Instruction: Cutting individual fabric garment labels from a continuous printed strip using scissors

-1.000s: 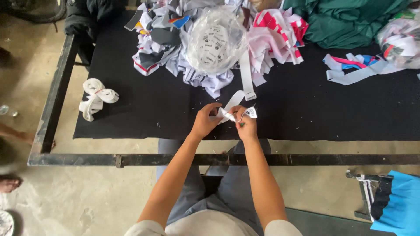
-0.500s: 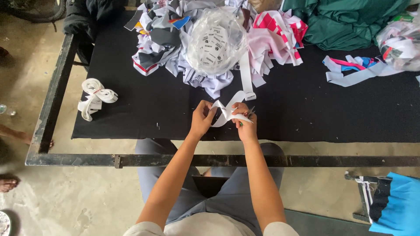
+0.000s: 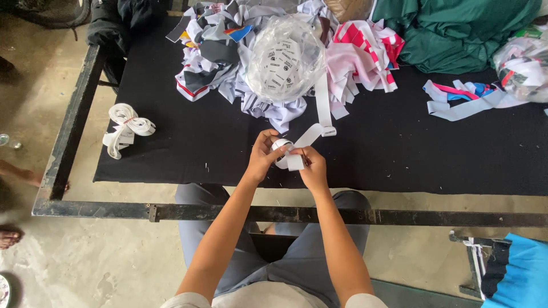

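Both my hands meet over the near part of a black-covered table (image 3: 200, 142). My left hand (image 3: 264, 154) and my right hand (image 3: 311, 166) pinch a white fabric strip (image 3: 308, 137) and hold it rolled into a small coil between the fingers. The strip's free end runs up and to the right toward a clear plastic bag of white labels (image 3: 283, 58). The bag rests on a heap of mixed fabric scraps (image 3: 217, 51).
A tied bundle of white strips (image 3: 125, 128) lies at the table's left. Pink-and-white scraps (image 3: 365, 57), green cloth (image 3: 456, 34) and loose strips (image 3: 468, 100) lie right. A metal frame bar (image 3: 285, 214) runs below. Another person's foot (image 3: 8, 236) shows left; blue cloth (image 3: 522, 274) lower right.
My hands have shifted slightly, and the white strip is wound tighter into a coil between my fingers. The view has moved a little.
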